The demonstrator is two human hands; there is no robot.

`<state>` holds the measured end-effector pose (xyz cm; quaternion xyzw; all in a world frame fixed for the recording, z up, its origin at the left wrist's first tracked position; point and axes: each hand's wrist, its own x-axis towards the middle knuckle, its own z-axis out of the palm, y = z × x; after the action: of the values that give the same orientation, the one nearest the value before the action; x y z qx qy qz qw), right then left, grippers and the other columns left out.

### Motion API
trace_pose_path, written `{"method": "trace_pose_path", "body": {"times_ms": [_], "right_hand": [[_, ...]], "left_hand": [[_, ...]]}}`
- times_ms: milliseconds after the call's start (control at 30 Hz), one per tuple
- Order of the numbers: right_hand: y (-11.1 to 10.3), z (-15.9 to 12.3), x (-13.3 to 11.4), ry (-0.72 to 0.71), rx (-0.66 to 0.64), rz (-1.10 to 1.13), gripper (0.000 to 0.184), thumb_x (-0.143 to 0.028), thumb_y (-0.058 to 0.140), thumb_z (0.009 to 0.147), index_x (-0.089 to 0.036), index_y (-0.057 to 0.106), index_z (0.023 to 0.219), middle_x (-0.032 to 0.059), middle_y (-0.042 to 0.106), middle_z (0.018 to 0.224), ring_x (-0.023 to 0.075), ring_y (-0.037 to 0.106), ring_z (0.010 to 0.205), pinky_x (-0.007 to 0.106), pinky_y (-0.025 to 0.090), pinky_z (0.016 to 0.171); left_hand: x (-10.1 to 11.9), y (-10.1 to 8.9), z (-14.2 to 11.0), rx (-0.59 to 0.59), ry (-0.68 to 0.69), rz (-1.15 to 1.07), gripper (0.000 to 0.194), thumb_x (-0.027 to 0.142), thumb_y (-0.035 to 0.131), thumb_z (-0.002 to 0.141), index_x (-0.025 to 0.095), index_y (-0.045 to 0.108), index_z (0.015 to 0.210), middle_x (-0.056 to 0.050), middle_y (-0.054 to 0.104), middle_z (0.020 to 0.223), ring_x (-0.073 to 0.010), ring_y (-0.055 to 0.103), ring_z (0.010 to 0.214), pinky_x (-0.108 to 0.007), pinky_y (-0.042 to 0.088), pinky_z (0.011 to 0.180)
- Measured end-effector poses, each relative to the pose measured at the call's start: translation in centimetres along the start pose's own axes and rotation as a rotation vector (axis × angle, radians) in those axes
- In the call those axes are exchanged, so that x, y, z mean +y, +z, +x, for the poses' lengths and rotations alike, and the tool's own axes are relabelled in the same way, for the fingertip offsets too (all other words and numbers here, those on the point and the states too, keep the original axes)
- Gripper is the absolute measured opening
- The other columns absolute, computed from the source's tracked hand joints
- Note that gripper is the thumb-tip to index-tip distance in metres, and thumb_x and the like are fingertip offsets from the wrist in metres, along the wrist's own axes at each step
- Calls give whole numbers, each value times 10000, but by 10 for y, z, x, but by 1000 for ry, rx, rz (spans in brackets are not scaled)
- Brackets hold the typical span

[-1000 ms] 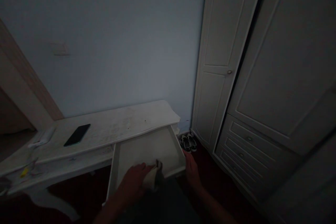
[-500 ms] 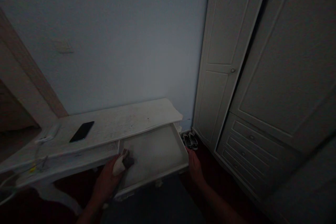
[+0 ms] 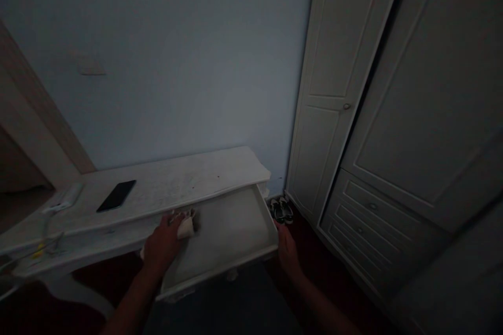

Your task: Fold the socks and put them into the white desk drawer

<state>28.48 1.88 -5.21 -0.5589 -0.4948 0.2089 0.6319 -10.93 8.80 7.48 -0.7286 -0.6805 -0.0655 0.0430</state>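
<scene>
A white desk (image 3: 173, 183) stands against the pale wall with its drawer (image 3: 228, 230) pulled out. My left hand (image 3: 163, 243) is closed on a light cloth (image 3: 185, 226) and presses it at the drawer's back left corner, just under the desk top. My right hand (image 3: 286, 251) rests against the drawer's right front corner; the dim light hides how its fingers lie. The drawer floor looks bare.
A black phone (image 3: 116, 195) lies on the desk top, with a white object and cables (image 3: 58, 204) at the left end. A tall white wardrobe (image 3: 373, 115) with lower drawers fills the right. A pair of shoes (image 3: 281, 210) sits on the floor between desk and wardrobe.
My left hand has carried the cloth from the drawer's front edge to its back left corner. My right hand has stayed at the drawer's right front corner.
</scene>
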Motion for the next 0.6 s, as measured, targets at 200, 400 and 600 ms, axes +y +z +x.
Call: {"method": "trace_pose_path", "body": {"times_ms": [200,400,600], "right_hand": [[2,-2,-5,21,-21,25,645,-719,402,1057,-248,767,1304,124,780,1285,270,718,1208,425,554,1097],[3,-2,-7,27,-31,35,661,-721,409,1054,-225,768,1305,138,779,1288,277,715,1206,425,552,1096],[1,-1,0,35,-33,21,678,-735,389,1054,-222,762,1293,138,782,1269,268,722,1192,402,566,1062]], "left_hand": [[-30,24,-52,-129,122,-108,737,96,511,860,314,520,1564,-106,456,1612,-252,710,1203,-346,561,981],[-31,25,-68,-187,65,-233,616,248,511,936,321,527,1548,-119,450,1563,-277,740,1118,-410,586,954],[-17,9,-20,-117,-5,-187,542,275,502,978,278,535,1518,-144,407,1540,-250,738,1050,-415,586,960]]}}
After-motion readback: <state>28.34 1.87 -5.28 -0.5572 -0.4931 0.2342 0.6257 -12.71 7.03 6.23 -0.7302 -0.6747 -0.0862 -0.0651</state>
